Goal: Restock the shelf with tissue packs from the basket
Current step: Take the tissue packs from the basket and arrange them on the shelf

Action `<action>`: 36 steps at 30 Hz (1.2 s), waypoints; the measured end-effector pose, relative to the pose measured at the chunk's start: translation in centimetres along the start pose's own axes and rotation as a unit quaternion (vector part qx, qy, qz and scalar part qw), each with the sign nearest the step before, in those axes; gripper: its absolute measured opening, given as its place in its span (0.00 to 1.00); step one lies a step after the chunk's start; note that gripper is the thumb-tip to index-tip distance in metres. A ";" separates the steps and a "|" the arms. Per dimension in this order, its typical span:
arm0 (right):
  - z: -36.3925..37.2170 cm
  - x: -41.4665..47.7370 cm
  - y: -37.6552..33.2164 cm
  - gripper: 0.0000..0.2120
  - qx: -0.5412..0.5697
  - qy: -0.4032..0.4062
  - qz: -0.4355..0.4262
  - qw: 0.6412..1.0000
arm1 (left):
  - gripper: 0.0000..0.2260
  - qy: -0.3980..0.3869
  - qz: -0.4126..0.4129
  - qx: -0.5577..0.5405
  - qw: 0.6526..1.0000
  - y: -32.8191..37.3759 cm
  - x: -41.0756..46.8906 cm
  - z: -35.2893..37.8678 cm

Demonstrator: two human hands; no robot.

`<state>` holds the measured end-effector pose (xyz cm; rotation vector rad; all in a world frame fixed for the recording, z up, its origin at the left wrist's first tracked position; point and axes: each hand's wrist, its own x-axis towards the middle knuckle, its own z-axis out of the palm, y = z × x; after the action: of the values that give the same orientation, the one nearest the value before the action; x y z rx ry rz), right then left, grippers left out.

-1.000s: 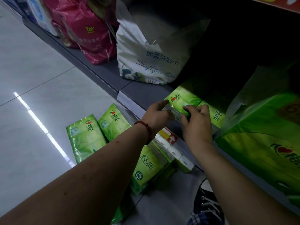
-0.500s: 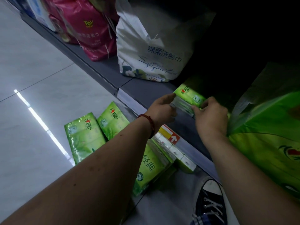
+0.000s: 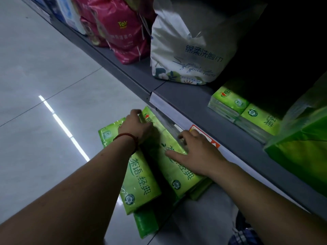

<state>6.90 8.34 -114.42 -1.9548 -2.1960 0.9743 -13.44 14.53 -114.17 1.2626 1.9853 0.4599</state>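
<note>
Several green tissue packs lie stacked on the floor below the shelf. My left hand (image 3: 136,126), with a red cord at the wrist, curls its fingers over the far end of the upper right green tissue pack (image 3: 166,144). My right hand (image 3: 198,152) lies on the same pack, thumb on top and fingers over its shelf-side edge. Beside it lies another green pack (image 3: 139,184). Two small green packs (image 3: 230,103) (image 3: 260,119) stand on the grey shelf (image 3: 191,105). No basket is in view.
A white bag (image 3: 185,50) and pink bags (image 3: 120,29) stand on the shelf to the left. A large green bundle in clear wrap (image 3: 300,149) fills the shelf at right. A price label (image 3: 205,137) sits on the shelf edge. My shoe (image 3: 246,228) is at the bottom.
Both hands have left the small pack on the shelf and dropped to the stacked packs on the floor. The small pack stays on the shelf beside the other one.
</note>
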 end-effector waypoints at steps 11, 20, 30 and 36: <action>1.0 0.3 -0.1 0.40 0.123 0.050 0.072 0.988 | 0.37 0.023 0.031 -0.106 0.994 -1.2 0.2 -0.2; -5.5 -1.0 -0.6 0.34 0.246 0.032 0.006 0.969 | 0.21 0.000 0.057 -0.275 0.960 1.4 -0.4 -4.9; -18.4 -11.8 -8.7 0.28 0.176 0.061 -0.100 0.977 | 0.39 -0.130 0.082 -0.249 0.956 6.9 -14.0 -18.1; -23.0 -21.4 -12.7 0.32 0.122 0.113 -0.131 0.977 | 0.38 -0.090 0.172 -0.356 0.914 7.3 -25.3 -22.9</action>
<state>9.91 -1.53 -82.12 -1.5404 -2.0306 0.8854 -19.31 -2.73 -84.46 1.1089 1.2449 1.0824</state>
